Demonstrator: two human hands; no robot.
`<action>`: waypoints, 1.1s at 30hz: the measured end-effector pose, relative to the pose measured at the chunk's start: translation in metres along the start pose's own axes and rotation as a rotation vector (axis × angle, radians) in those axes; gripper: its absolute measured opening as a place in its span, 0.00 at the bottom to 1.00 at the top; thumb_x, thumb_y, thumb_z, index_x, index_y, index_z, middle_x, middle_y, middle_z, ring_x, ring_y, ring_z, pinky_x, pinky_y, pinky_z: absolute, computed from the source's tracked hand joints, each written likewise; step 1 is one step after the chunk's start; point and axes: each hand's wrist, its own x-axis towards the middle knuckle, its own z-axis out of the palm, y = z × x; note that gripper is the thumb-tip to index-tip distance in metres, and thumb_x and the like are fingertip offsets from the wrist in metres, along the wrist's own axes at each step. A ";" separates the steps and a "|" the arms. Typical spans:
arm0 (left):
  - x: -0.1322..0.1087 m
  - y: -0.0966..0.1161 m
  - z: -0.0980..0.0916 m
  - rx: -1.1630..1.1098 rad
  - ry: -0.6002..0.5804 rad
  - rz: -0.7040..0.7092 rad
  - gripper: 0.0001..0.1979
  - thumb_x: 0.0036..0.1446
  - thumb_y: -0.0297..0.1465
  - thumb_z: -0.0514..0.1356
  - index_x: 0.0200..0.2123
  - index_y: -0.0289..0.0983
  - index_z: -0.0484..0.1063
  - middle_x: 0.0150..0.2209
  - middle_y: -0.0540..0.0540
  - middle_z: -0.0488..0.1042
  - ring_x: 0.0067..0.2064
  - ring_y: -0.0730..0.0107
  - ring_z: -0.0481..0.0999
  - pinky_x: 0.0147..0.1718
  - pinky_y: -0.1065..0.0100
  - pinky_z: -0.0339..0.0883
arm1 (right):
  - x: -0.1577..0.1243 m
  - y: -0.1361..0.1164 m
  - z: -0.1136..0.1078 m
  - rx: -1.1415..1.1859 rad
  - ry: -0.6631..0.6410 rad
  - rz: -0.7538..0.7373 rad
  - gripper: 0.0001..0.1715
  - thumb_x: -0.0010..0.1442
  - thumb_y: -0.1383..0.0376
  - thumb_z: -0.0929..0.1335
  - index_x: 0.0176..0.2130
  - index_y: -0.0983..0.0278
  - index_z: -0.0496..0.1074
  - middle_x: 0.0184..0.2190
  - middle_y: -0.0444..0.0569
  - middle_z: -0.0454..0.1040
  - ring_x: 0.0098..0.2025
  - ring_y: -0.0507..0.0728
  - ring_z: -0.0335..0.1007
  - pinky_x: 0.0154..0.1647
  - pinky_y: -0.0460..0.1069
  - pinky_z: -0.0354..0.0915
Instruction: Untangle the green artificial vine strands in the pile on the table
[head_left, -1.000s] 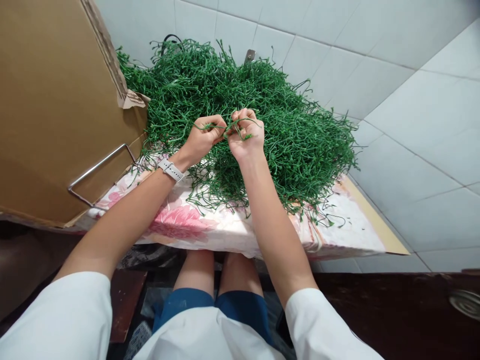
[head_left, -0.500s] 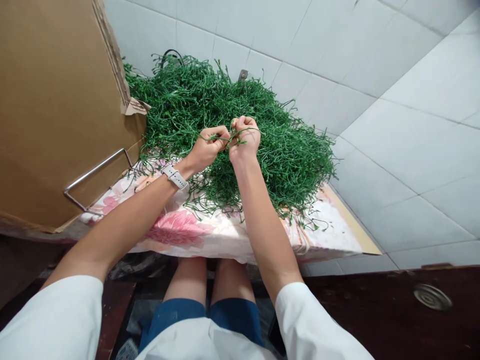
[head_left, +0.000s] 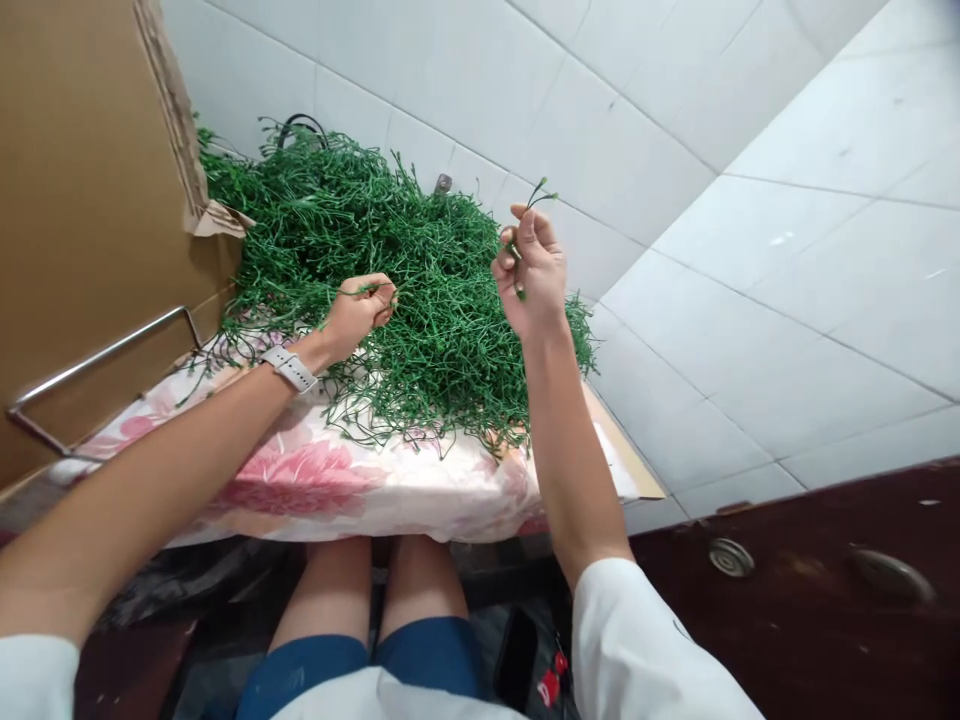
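Note:
A big tangled heap of thin green plastic stems (head_left: 420, 280) lies on a board covered with a pink floral cloth (head_left: 330, 490). My left hand (head_left: 358, 312), with a white watch on the wrist, rests at the near side of the heap, its fingers pinched on a green stem. My right hand (head_left: 531, 272) is raised above the heap's right edge, fingers closed on a short green stem (head_left: 537, 195) whose tip sticks up past the fingertips.
A large cardboard sheet (head_left: 82, 200) with a metal handle (head_left: 90, 365) stands at the left. White tiled wall and floor (head_left: 750, 250) run behind and to the right. A dark wooden surface (head_left: 810, 590) with metal fittings sits at the lower right. My knees are under the board.
My hands were together working one stem over the heap; now they have parted. The right hand rose up and to the right with a stem; the left stayed low on the heap.

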 end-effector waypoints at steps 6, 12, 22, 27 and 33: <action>-0.005 -0.001 0.004 -0.047 0.088 -0.110 0.21 0.59 0.31 0.69 0.19 0.36 0.63 0.19 0.55 0.59 0.18 0.84 0.57 0.17 0.76 0.51 | -0.016 -0.004 -0.016 0.121 -0.054 0.060 0.07 0.62 0.59 0.74 0.41 0.55 0.78 0.43 0.45 0.77 0.35 0.48 0.70 0.41 0.46 0.74; -0.010 0.013 0.011 -0.146 0.138 -0.240 0.18 0.68 0.27 0.59 0.23 0.36 0.63 0.18 0.55 0.61 0.19 0.83 0.60 0.19 0.78 0.59 | -0.034 0.010 -0.020 0.283 -0.061 0.106 0.20 0.44 0.54 0.83 0.34 0.56 0.79 0.34 0.40 0.77 0.32 0.46 0.73 0.34 0.42 0.74; -0.011 0.004 0.017 -0.159 0.201 -0.342 0.16 0.68 0.24 0.58 0.25 0.35 0.65 0.20 0.55 0.65 0.20 0.83 0.64 0.20 0.79 0.60 | 0.039 0.052 -0.064 -0.547 0.139 -0.027 0.21 0.55 0.53 0.78 0.39 0.67 0.79 0.30 0.46 0.74 0.34 0.55 0.73 0.45 0.56 0.73; -0.011 0.006 0.017 -0.250 0.183 -0.318 0.13 0.68 0.22 0.57 0.28 0.34 0.69 0.26 0.51 0.72 0.24 0.81 0.71 0.22 0.77 0.63 | 0.023 0.043 -0.049 -0.944 0.255 -0.195 0.22 0.64 0.52 0.72 0.45 0.68 0.79 0.44 0.58 0.78 0.51 0.63 0.73 0.62 0.65 0.63; -0.013 -0.001 0.017 -0.354 0.123 -0.197 0.06 0.60 0.26 0.67 0.32 0.35 0.73 0.31 0.52 0.76 0.30 0.78 0.76 0.30 0.74 0.72 | -0.055 0.043 0.045 -0.217 -0.203 -0.009 0.36 0.59 0.34 0.69 0.42 0.63 0.76 0.32 0.46 0.75 0.32 0.52 0.69 0.34 0.50 0.66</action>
